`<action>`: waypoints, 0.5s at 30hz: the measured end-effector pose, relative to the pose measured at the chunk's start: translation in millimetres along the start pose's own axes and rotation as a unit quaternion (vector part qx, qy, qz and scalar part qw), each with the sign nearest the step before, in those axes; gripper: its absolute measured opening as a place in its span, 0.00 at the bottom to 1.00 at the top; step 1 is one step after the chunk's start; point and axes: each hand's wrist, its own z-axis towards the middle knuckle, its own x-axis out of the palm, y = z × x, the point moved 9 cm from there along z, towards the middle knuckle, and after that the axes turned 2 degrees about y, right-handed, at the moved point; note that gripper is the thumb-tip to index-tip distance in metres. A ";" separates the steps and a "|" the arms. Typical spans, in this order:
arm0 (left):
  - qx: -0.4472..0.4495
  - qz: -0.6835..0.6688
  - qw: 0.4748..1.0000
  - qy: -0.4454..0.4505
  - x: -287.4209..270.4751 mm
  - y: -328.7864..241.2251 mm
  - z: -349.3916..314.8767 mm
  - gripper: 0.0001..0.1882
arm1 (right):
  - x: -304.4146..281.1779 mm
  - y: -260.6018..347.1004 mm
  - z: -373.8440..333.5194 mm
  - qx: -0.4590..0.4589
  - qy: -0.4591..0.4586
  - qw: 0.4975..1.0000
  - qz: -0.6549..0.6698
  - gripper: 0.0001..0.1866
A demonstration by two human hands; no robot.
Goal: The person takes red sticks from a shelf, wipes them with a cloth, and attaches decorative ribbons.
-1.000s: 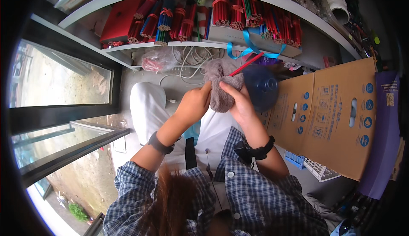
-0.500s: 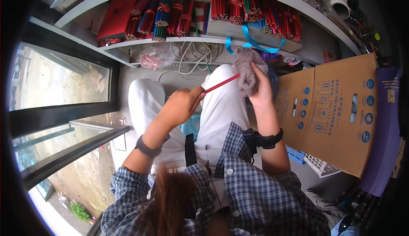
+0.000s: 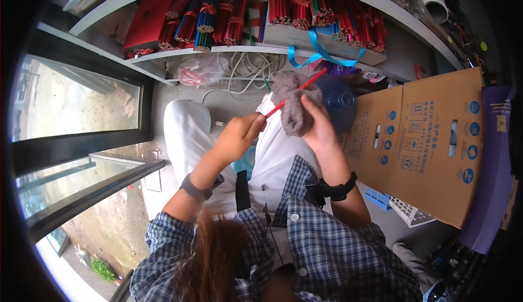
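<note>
Nearby, cardboard box, blue jug, left fingers pinching red pencil, right fingers clasping cloth

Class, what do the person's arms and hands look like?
The left hand and right hand wear no gloves. A dark band rings the left wrist; a black strap with a boxy piece rings the right. Blue checked sleeves end near the elbows.

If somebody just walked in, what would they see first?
Probably the bright red pencil in the middle, held by the left hand and crossing the fuzzy grey cloth in the right hand. Next, perhaps, the tied pencil bundles on the shelf at the top. Then the big brown cardboard box on the right.
</note>
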 end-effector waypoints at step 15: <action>0.158 0.022 0.965 -0.209 -50.2 -45.3 -4.6 0.19 | 82.6 51.8 -27.0 -0.329 0.056 0.479 -0.812 0.25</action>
